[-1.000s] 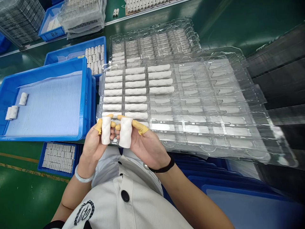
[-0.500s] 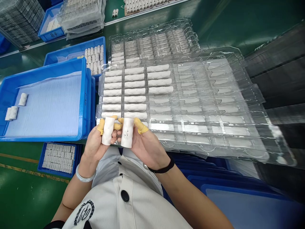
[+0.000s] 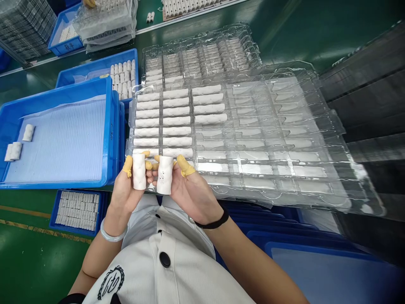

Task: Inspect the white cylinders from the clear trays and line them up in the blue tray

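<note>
A person's left hand [image 3: 123, 190] holds one white cylinder [image 3: 139, 171], and the right hand [image 3: 194, 192] holds a second white cylinder [image 3: 165, 175], both nearly upright and side by side just in front of the body. Holding these well probably calls for light, even fingertip pressure, since they look smooth and could slip or roll; keeping the two level and slightly apart should stop them from knocking, and fingers kept to the edges leave the small dark marks on the second one in plain sight. Both hands are closed around their cylinders, palms turned partly up, with yellow covers on the thumbs and some fingers. The left thumb lies along the outer edge of its cylinder; the right thumb stands beside its own, though whether it presses there is hard to tell. The hands are close together, fingertips almost meeting between the cylinders, and the forearms slant inward from about seven and four o'clock. From the hands, a clear plastic tray [image 3: 218, 193] spreads from eleven to three o'clock, with rows of white cylinders in its left part. A large blue bin [image 3: 53, 185] with three short cylinders sits at ten o'clock, and a small, filled blue box [image 3: 100, 211] lies lower at eight.
</note>
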Demonstrator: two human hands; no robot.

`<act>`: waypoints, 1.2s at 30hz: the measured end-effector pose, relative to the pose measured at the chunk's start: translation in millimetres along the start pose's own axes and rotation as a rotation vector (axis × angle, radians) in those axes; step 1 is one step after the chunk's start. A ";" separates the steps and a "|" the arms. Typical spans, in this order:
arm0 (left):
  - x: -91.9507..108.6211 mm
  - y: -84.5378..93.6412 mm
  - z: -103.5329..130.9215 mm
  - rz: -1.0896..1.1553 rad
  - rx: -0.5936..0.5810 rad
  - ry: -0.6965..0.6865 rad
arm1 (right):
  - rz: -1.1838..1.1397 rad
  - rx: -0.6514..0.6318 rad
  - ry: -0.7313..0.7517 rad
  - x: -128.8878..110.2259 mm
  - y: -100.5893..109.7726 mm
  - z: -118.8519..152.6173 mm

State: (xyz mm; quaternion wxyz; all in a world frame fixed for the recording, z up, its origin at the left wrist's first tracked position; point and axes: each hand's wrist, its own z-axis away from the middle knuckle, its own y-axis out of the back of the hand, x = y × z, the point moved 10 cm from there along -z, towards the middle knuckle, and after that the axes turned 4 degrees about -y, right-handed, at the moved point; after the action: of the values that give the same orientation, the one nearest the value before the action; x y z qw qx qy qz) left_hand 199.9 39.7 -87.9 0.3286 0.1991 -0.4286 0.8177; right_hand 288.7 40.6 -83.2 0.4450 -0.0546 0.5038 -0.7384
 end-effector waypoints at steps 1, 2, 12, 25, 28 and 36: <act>1.2 0.3 -0.4 0.009 0.006 -0.017 | 0.017 -0.011 0.020 -0.6 -0.9 0.3; 2.4 1.0 -0.7 0.008 0.014 -0.035 | 0.035 -0.016 0.043 -1.3 -1.3 0.6; 0.8 -12.6 7.3 -0.171 -0.023 -0.274 | 0.361 0.103 0.298 -15.2 5.0 4.4; 33.2 -11.9 24.4 -0.595 -0.224 -0.436 | 1.301 0.410 0.696 -158.3 34.5 31.6; 51.3 -0.8 33.0 -0.640 -0.179 -0.490 | 2.011 0.545 0.771 -177.6 23.0 23.2; 106.2 49.4 57.5 -0.755 0.032 -0.605 | 2.568 0.458 0.642 -157.8 14.5 -5.9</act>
State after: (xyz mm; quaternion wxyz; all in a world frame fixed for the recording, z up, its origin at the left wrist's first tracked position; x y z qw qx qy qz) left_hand 92.6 10.3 -19.8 0.4598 0.5749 -0.3900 0.5532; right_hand 388.6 155.7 -39.5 0.6799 0.7026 0.1456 0.1514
